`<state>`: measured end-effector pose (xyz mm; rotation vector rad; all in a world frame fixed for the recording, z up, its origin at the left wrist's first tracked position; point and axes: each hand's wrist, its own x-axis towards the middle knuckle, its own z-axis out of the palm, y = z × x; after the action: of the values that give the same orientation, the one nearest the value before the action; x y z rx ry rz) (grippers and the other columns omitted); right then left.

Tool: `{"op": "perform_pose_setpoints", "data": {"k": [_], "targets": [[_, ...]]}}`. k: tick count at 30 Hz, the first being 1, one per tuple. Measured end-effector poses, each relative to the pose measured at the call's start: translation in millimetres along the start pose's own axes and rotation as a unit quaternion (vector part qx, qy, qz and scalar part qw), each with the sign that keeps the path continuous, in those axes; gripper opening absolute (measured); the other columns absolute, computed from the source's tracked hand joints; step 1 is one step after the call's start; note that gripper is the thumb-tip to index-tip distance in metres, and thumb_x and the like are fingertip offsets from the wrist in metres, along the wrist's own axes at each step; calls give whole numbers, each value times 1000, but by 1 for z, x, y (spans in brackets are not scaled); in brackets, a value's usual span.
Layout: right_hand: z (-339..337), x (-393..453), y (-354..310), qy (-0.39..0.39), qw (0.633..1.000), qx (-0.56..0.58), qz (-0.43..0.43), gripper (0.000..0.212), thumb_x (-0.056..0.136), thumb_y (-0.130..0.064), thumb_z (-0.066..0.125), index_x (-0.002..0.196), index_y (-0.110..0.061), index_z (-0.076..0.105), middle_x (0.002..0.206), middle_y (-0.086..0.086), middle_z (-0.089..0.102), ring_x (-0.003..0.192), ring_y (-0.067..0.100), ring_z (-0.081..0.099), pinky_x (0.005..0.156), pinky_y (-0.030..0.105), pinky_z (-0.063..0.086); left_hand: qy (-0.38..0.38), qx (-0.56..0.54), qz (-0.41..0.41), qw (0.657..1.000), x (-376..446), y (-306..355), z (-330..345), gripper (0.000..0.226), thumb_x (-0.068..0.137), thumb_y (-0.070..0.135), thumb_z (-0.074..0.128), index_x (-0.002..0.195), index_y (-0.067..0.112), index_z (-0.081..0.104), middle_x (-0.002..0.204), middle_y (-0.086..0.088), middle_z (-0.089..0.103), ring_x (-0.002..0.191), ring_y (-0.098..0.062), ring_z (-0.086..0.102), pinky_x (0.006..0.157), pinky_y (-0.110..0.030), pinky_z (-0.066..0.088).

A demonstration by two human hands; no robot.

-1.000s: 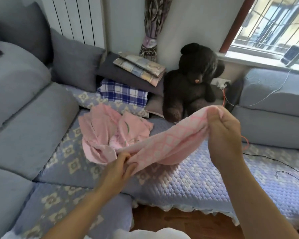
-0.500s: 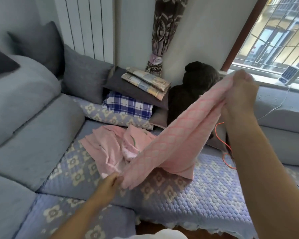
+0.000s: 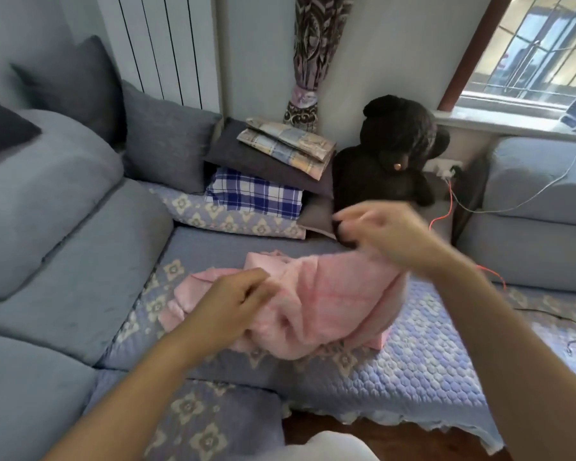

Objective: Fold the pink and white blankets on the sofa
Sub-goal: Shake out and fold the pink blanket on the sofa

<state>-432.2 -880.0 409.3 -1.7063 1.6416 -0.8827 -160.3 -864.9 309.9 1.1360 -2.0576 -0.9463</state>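
A pink and white checked blanket (image 3: 333, 304) lies bunched in a heap on the sofa's quilted blue cover (image 3: 429, 361). My left hand (image 3: 233, 307) grips its near left edge with curled fingers. Blurred by motion, my right hand (image 3: 386, 234) holds the blanket's far right end, lifted a little above the seat in front of the teddy bear. More plain pink cloth (image 3: 193, 287) pokes out from under the heap on the left; whether it is a separate piece I cannot tell.
A big dark teddy bear (image 3: 393, 154) sits in the sofa corner. Left of it is a pile of folded checked cloths and cushions (image 3: 253, 194). Grey back cushions (image 3: 167, 141) line the left. An orange cable (image 3: 446, 211) trails on the right seat. The sofa's front edge meets wooden floor (image 3: 346, 430).
My right hand has dropped from high in front of the window down to just above the seat. The stretched blanket has slumped into a heap. My left hand has moved forward onto it.
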Motion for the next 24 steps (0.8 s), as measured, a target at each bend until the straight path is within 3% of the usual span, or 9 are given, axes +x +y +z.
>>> {"op": "perform_pose_setpoints", "data": {"k": [3,6,8,11,13,15,17,20,24], "targets": [[58,-9,10,-238,968,-60,-41,63,85,-32,78,141,-46,52,127,-27,63,114,-13,57,98,14,46,-84,-14,31,996,0,14,7,26,101,35,56,77,25,59,69,1,59,63,-13,50,62,-36,44],[78,-10,42,-341,936,-80,-26,53,87,-37,75,136,-47,56,133,-24,61,125,-5,53,107,22,43,-84,-36,37,995,-15,2,10,5,99,30,62,94,31,64,78,10,64,71,-7,57,67,-30,48],[68,-8,65,-258,964,-64,-6,31,88,-23,74,116,-37,72,115,-18,72,105,-7,64,97,24,49,-47,-45,3,998,-25,-16,7,13,96,29,65,103,39,62,85,11,66,79,-7,62,71,-26,51],[14,10,108,61,990,-121,27,23,82,-8,56,87,-13,77,94,14,76,88,19,69,86,38,53,-22,32,-22,999,-47,-63,-4,15,90,48,66,93,57,55,87,29,64,80,11,60,69,-9,44],[-34,25,141,256,946,-134,145,36,79,-21,43,86,-8,75,89,19,70,85,30,64,81,43,52,-12,84,-67,994,-66,-101,-9,25,78,78,57,91,56,56,93,31,64,84,7,62,72,-13,46],[-60,33,164,368,894,-114,230,38,86,-36,39,81,-14,70,86,14,63,91,35,65,84,45,51,19,64,-120,990,-79,-133,-3,37,73,76,60,89,42,60,89,17,67,83,-4,64,75,-22,49],[-60,40,169,411,871,-78,257,42,95,-40,39,86,-12,69,89,18,65,95,36,65,86,44,49,6,68,-124,990,-79,-144,11,33,78,63,58,85,31,59,82,10,65,78,-9,62,75,-30,49],[-54,46,170,457,843,-40,281,43,103,-35,37,101,-6,69,104,22,69,102,37,63,86,39,46,-39,53,-106,992,-79,-151,29,30,83,58,58,80,30,51,74,12,57,67,-3,50,67,-27,45],[-57,40,174,431,852,-46,295,34,102,-26,39,101,-10,70,109,21,69,105,39,62,85,37,45,-133,85,-100,982,-94,-172,43,37,89,58,58,73,27,44,71,13,48,66,-2,45,64,-25,38]]}}
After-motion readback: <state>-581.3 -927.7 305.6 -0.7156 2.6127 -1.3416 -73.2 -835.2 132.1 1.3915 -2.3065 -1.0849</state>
